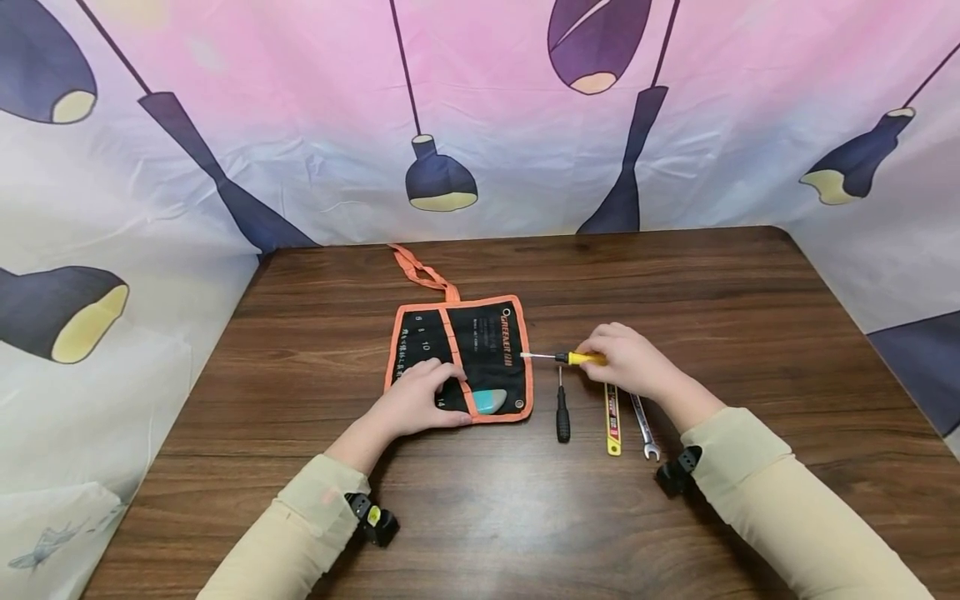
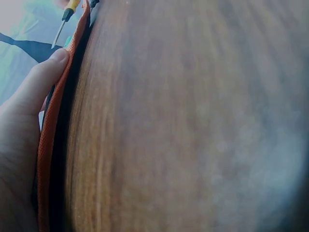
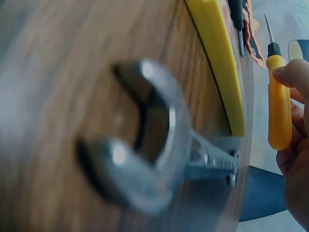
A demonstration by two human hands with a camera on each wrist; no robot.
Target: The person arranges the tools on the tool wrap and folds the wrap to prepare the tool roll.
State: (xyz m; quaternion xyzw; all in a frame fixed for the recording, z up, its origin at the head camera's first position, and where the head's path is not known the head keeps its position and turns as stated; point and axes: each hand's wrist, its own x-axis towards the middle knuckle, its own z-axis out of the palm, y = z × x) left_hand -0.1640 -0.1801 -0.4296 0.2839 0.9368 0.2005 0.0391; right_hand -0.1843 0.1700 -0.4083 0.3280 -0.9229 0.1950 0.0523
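My right hand point(image 1: 626, 358) grips the yellow handle of a screwdriver point(image 1: 587, 358). Its metal shaft points left, with the tip over the right edge of a black tool pouch point(image 1: 480, 333) trimmed in orange. In the right wrist view the thumb lies along the yellow handle point(image 3: 279, 106). My left hand point(image 1: 416, 400) rests on the pouch's lower left part, fingers spread, fingertips at the orange band and thumb on the bottom edge. The left wrist view shows that thumb point(image 2: 53, 65) pressing the orange trim point(image 2: 53, 130). A rounded teal and grey object point(image 1: 490, 402) sticks out of a pocket beside the left fingertips.
Right of the pouch lie a black-handled screwdriver point(image 1: 562, 417), a narrow yellow piece point(image 1: 613, 425) with a red printed label, and an open-ended wrench point(image 1: 645, 429), partly under the right hand. An orange strap point(image 1: 423, 275) trails from the pouch's top. Patterned cloth point(image 1: 510, 167) hangs behind the table.
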